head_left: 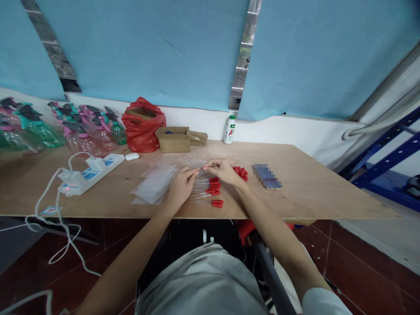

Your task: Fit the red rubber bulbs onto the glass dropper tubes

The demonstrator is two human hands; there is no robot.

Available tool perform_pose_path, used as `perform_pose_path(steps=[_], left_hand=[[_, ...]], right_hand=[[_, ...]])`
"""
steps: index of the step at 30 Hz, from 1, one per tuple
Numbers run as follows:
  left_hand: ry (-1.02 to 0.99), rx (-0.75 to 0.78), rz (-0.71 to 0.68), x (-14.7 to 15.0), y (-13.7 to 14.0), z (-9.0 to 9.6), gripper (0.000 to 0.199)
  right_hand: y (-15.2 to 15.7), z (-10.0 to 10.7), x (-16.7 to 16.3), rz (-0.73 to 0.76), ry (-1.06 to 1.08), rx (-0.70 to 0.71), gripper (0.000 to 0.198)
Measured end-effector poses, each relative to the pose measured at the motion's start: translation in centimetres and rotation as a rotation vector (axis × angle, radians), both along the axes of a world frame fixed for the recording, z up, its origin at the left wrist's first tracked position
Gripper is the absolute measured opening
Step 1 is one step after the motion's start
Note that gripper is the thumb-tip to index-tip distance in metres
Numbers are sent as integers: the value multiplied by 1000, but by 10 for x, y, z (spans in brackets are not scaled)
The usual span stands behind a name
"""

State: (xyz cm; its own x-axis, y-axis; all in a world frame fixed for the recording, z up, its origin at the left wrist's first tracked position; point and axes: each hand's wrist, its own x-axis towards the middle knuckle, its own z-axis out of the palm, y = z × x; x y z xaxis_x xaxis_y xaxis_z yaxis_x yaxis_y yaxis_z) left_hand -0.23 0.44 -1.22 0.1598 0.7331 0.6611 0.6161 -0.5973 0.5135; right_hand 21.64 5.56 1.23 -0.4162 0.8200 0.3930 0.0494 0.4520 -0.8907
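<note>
Over the table, my left hand (182,183) pinches a thin clear glass dropper tube between thumb and fingers. My right hand (223,171) meets it from the other side, its fingertips closed on a small red rubber bulb (204,167) at the tube's end. Just below both hands lie several droppers (214,191) with red bulbs pointing right. Beside my right wrist is a heap of loose red bulbs (241,173). Left of my left hand, flat clear plastic bags (154,186) lie overlapping. Behind the hands is crumpled clear plastic (193,159), its contents hard to make out.
A power strip (108,164) with white cables stands left, near a white case (131,156). Spray bottles (88,135), a red plastic bag (142,131), a cardboard box (173,140) and a white bottle (229,130) line the back. A phone (267,176) lies right.
</note>
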Motion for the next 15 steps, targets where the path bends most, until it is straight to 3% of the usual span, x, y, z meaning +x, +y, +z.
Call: perform_pose_path(steps=[15], left_hand=[[119,31,21,0,-1,-3,33]], right_hand=[[-1,-5,2,-12,-76,86,29]])
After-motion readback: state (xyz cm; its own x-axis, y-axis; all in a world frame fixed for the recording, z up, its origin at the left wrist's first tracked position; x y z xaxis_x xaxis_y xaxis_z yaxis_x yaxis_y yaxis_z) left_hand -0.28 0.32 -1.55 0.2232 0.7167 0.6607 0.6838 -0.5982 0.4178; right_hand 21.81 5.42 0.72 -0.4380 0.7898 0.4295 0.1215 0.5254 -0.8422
